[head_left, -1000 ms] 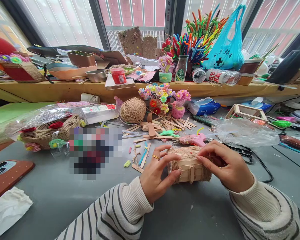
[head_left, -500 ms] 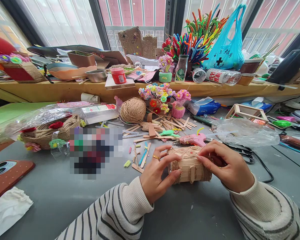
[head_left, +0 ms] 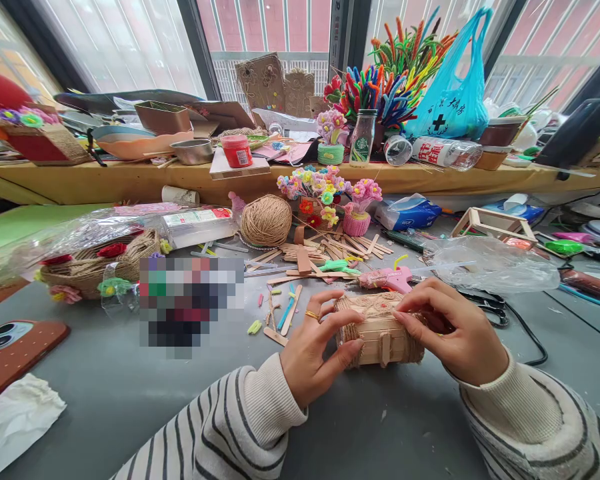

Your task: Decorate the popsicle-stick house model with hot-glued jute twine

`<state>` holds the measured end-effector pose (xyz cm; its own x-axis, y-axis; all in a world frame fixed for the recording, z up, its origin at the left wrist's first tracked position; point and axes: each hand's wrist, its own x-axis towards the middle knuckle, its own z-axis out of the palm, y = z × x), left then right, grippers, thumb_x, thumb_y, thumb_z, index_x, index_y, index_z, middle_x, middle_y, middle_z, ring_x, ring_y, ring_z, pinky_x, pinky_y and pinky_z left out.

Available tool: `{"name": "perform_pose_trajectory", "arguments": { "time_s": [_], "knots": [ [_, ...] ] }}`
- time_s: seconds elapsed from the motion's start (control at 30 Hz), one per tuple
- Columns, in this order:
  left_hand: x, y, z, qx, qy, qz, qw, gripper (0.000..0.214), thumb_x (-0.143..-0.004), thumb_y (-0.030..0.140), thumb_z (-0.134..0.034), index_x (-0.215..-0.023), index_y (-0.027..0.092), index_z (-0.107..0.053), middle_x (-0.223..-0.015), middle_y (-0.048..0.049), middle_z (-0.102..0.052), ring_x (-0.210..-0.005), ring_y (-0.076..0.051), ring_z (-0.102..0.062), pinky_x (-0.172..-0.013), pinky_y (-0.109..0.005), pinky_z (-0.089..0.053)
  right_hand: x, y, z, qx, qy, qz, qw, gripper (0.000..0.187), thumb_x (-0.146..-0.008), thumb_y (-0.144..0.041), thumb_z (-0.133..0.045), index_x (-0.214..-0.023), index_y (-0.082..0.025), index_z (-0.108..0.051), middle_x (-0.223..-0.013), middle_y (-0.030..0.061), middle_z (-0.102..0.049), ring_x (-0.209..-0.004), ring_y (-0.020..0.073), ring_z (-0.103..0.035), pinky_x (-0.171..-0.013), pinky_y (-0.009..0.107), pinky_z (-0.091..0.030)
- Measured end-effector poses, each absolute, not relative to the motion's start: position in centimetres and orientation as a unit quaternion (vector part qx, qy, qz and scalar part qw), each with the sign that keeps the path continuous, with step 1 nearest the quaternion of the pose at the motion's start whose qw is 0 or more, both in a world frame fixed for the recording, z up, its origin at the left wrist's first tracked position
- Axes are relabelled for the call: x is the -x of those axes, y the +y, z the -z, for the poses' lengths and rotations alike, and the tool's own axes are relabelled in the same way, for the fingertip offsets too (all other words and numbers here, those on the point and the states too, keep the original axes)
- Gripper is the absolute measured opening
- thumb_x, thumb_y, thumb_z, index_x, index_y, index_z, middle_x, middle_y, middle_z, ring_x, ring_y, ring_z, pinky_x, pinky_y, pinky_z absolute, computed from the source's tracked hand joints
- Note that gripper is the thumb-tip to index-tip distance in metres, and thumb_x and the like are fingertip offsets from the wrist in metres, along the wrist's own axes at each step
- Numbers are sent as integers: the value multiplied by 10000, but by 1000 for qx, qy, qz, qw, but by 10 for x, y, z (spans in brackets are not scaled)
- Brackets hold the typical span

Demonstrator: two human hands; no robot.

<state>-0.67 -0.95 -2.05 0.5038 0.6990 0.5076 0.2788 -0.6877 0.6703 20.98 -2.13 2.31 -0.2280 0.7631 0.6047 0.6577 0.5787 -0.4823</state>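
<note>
Gripping the twine-wrapped stick box (head_left: pixel 380 333) at its left end with the left hand (head_left: pixel 310 350), thumb low on the front, fingers curled over the top. Clasping the right end with the right hand (head_left: pixel 455 333), fingertips bent onto the lid. Resting on the grey bench (head_left: pixel 130 400), near the pink glue gun (head_left: pixel 386 279) and scattered craft sticks (head_left: pixel 340 248).

Left hand (head_left: pixel 313 350): grip on the left end of the twine-wrapped box (head_left: pixel 380 331), thumb low, fingers curled on top.
Right hand (head_left: pixel 455 333): grip on its right end, fingertips on top.
Forearms: both angled inward.
</note>
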Motion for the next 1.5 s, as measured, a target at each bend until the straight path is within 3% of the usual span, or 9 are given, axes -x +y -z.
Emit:
{"name": "perform_pose_trajectory", "arguments": {
  "time_s": [0.53,1.0,1.23,1.37,1.43,1.5],
  "knots": [
    [6,-10,19,-820,313,-394,273,245,-884,329,-463,-1103,238,-527,-1276,-111,-400,-1240,-245,-397,-1010,-440,-398,-212,-23,-24,459,-782,-73,417,83,-803,-223,-567,-736,-200,-612,-691,19,-567,-536,97,-533,-412,208,-411],
    [6,-10,19,-820,313,-390,278,245,-879,321,-471,-1102,237,-525,-1272,-109,-396,-1251,-253,-387,-1021,-445,-384,-213,-24,-25,466,-775,-70,421,112,-787,-262,-588,-718,-192,-642,-693,17,-556,-461,59,-433,-370,200,-343],
    [6,-11,18,-812,317,-396,288,229,-879,298,-482,-1096,239,-526,-1281,-104,-391,-1246,-234,-391,-1029,-430,-376,-216,-24,-20,474,-767,-76,425,80,-802,-241,-572,-769,-188,-621,-770,26,-559,-474,57,-440,-404,208,-402],
    [6,-12,17,-814,318,-394,286,232,-880,305,-477,-1097,237,-525,-1282,-110,-389,-1246,-238,-390,-1025,-438,-381,-220,-24,-18,483,-759,-52,434,89,-826,-264,-549,-815,-201,-610,-823,41,-583,-596,101,-522,-503,237,-451],
    [6,-11,18,-816,314,-396,282,233,-882,304,-475,-1102,240,-519,-1278,-110,-386,-1250,-236,-384,-1024,-433,-382,-222,-24,-17,472,-768,-20,433,162,-860,-314,-503,-862,-220,-634,-879,53,-607,-767,150,-573,-668,289,-484],
    [6,-9,19,-820,304,-398,276,236,-883,295,-475,-1109,241,-510,-1272,-109,-387,-1253,-235,-376,-1022,-423,-386,-223,-24,-16,449,-785,6,426,276,-891,-396,-431,-961,-247,-653,-989,65,-619,-972,202,-556,-863,368,-443]
  ]
}}
